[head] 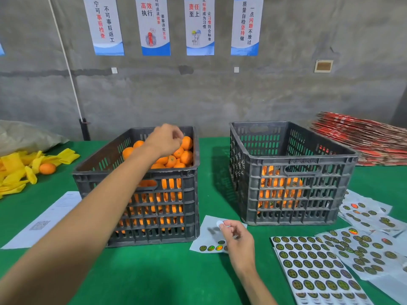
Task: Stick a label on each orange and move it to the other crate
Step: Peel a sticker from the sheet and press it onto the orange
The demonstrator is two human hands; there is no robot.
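The left black crate (136, 172) is heaped with oranges (174, 159). My left hand (164, 139) reaches over the heap, its fingers curled against the top orange (187, 143); whether it grips that orange I cannot tell. My right hand (237, 243) pinches a round label (219, 223) between thumb and fingertip, its white back showing. It hovers just above a nearly used-up label sheet (207, 234). The right black crate (293, 159) holds a few oranges (279, 188), seen through its slatted front wall.
Full label sheets (312, 267) and more overlapping ones (370, 245) lie at the right front on the green table. Yellow foam nets (17, 168) with a loose orange (47, 168) lie at the left, near a printed paper (48, 219). Flattened red cartons (363, 139) are stacked at the back right.
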